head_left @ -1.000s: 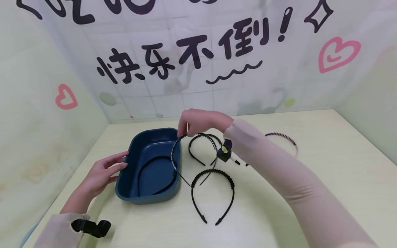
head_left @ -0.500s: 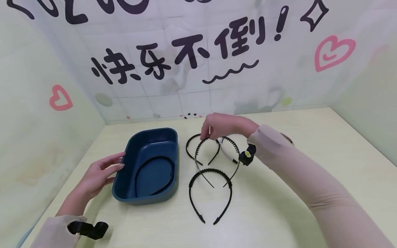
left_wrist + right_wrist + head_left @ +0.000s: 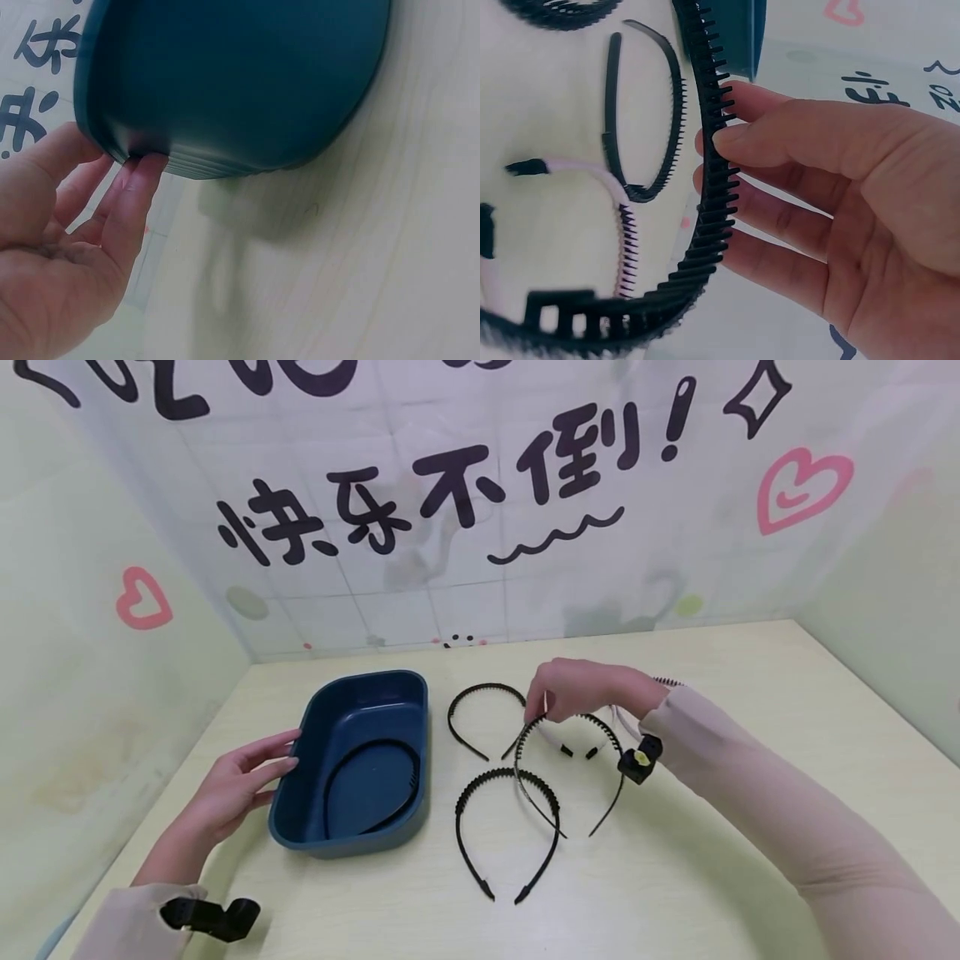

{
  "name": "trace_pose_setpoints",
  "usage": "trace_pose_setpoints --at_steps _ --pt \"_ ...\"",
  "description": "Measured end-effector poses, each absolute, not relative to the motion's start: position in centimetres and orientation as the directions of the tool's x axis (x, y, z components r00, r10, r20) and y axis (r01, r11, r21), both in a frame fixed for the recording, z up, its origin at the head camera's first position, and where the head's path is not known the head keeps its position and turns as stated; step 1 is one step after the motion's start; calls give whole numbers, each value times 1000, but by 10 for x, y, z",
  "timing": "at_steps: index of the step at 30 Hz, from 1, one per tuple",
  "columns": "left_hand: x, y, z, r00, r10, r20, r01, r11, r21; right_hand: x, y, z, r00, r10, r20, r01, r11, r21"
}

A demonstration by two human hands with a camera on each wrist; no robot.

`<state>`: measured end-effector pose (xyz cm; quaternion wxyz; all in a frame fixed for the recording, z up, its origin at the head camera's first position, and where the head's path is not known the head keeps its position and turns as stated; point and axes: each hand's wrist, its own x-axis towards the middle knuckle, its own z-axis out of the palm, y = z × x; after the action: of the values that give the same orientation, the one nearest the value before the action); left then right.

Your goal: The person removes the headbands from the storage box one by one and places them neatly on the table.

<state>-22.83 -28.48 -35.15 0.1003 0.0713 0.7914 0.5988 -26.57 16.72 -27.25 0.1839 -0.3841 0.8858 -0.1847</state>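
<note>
My right hand (image 3: 573,689) pinches a black toothed headband (image 3: 621,752) by the top of its arch, holding it over the table with its ends downward. In the right wrist view, its comb-like teeth (image 3: 718,187) run past the thumb and fingertips. My left hand (image 3: 236,789) touches the left side of a dark blue plastic basin (image 3: 423,760) with fairly straight fingers. Close up in the left wrist view, the fingertips (image 3: 154,166) meet the basin's wall. One black headband (image 3: 372,742) lies inside the basin.
A black ridged headband (image 3: 467,793) lies at the table's front middle, and a thin black one (image 3: 452,710) behind it. A pale pink headband (image 3: 592,171) with black tips is partly hidden behind my right hand. The printed backdrop (image 3: 465,602) bounds the table (image 3: 360,910) at the back.
My right hand has carried the held headband rightward, away from the basin's right rim, and a little nearer. The left hand stays at the basin; the view has shifted slightly.
</note>
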Motion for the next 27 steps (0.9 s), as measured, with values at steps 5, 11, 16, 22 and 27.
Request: trace_pose_setpoints --at_steps 5,11,16,22,27 --pt "-227 -284 -353 -970 234 -68 -3 269 963 -258 178 -284 -624 -759 -184 -622 625 -472" --pt "-225 -285 -356 -970 233 -65 -3 259 966 -251 187 -296 -603 -777 -179 -627 601 -496" --pt "-223 -285 -357 -971 231 -56 7 263 965 -244 193 -304 -607 -773 -184 -616 605 -505" --pt "-223 -283 -358 -972 228 -54 19 305 952 -240 199 -311 -604 -775 -185 -621 604 -500" --pt "-222 -283 -360 -973 226 -57 20 325 946 -237 204 -315 -615 -763 -197 -607 618 -499"
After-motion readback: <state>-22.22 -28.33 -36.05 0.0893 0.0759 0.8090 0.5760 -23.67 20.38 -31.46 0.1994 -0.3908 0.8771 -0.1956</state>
